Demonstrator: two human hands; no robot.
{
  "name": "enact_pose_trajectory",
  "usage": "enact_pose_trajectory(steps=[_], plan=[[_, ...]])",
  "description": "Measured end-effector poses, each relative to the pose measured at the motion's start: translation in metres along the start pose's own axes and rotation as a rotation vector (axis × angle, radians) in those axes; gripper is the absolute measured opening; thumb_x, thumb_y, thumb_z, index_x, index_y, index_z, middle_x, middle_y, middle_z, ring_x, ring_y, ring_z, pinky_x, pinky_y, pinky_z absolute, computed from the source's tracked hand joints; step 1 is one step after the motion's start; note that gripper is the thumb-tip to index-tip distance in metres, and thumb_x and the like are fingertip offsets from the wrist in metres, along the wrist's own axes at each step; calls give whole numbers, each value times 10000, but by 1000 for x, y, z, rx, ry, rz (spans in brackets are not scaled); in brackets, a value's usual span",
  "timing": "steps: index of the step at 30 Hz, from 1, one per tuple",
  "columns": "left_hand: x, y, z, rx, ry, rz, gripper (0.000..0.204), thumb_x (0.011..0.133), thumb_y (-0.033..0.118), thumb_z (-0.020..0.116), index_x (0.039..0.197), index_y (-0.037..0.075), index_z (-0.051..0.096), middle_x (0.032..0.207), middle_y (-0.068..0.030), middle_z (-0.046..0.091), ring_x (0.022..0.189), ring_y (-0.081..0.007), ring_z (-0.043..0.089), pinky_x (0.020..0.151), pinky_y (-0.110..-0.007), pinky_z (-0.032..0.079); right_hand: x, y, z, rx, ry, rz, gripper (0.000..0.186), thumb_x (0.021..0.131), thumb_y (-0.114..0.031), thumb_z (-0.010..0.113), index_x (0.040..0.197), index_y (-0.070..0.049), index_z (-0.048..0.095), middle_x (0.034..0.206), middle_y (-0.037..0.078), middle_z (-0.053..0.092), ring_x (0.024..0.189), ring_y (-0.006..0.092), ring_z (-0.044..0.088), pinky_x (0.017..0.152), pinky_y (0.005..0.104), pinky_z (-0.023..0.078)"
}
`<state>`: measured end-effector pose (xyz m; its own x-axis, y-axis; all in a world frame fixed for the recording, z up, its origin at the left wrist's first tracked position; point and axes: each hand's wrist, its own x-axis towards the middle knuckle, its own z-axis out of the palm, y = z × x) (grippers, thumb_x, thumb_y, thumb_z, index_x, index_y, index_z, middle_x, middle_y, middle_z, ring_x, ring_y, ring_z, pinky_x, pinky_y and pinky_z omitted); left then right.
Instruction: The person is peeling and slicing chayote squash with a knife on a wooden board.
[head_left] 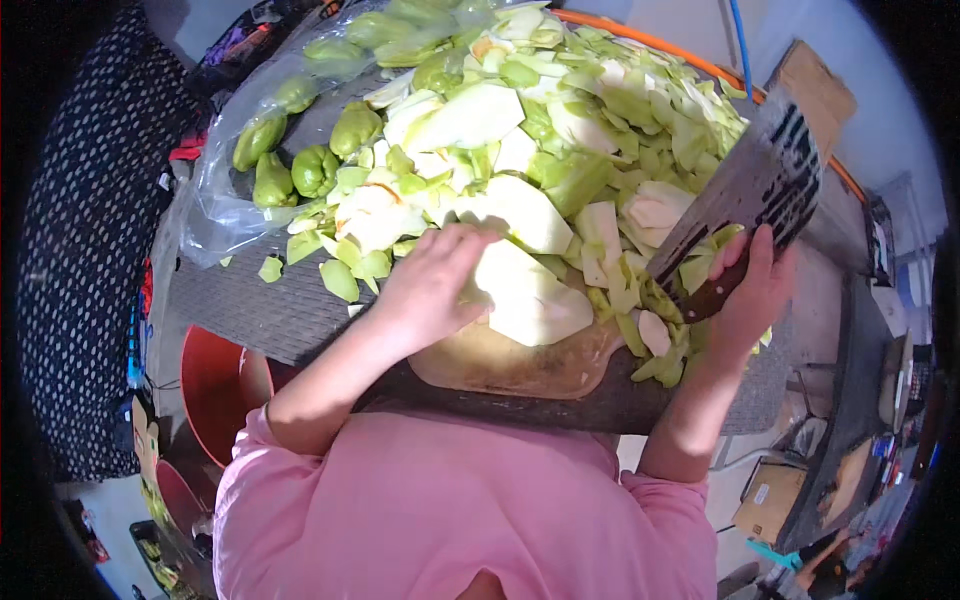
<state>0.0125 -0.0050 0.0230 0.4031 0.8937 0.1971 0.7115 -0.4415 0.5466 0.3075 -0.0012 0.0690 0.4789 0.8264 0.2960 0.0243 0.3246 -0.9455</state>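
The peeled vegetable (535,305) was supported on the cutting board (510,372) at the near edge of the bench (260,310), its long axis seemingly angled far-left to near-right. Its left side was held by the half-curled left hand (440,280), the nearer one; the cleaver (765,165) was gripped in the closed right hand (750,295), apart to the right.

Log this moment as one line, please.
Left hand: against pale chunk on wooden board | Right hand: holding cleaver | Around: piled peels, whole green fruits, clear plastic
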Motion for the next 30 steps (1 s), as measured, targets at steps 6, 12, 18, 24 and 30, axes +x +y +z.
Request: enact_pose_trajectory(steps=[6, 12, 18, 24, 30], plan=[[-5, -7, 17, -200, -56, -109, 495, 704, 114, 759, 1138, 90, 524, 1058, -112, 589, 949, -239, 602, 843, -324, 464, -19, 41, 10, 62, 41, -68, 111, 928, -115, 478, 971, -18, 446, 624, 34, 490, 487, 96, 466, 448, 226, 373], [-15, -47, -4, -673, 41, -448, 441, 821, 127, 681, 1205, 38, 484, 1045, -62, 613, 918, -150, 589, 802, -260, 471, -28, 47, 7, 129, -120, -139, 128, 916, -66, 486, 1006, 8, 433, 631, 49, 496, 498, 101, 467, 467, 229, 384], [-103, -113, -98, -1072, 688, -554, 382, 879, 180, 594, 1212, 31, 481, 999, -64, 609, 820, -147, 593, 645, -284, 492, -19, 46, 2, 62, -38, -120, 122, 941, -136, 475, 967, -22, 438, 604, 31, 502, 475, 97, 458, 460, 224, 368], [-295, -243, -116, -912, 1495, -649, 345, 905, 168, 509, 1205, 2, 473, 1109, -122, 534, 1001, -239, 520, 787, -367, 484, -18, 38, 7, 117, 33, -54, 116, 950, -152, 467, 962, -38, 449, 598, 29, 501, 478, 97, 472, 447, 227, 371], [-396, -288, -53, -1315, 1849, -944, 248, 923, 201, 427, 1053, 25, 543, 1038, -161, 545, 892, -282, 555, 772, -394, 514, -16, 53, 3, 74, -16, -59, 107, 947, -144, 479, 976, -44, 458, 622, 17, 496, 490, 95, 480, 447, 222, 370]])
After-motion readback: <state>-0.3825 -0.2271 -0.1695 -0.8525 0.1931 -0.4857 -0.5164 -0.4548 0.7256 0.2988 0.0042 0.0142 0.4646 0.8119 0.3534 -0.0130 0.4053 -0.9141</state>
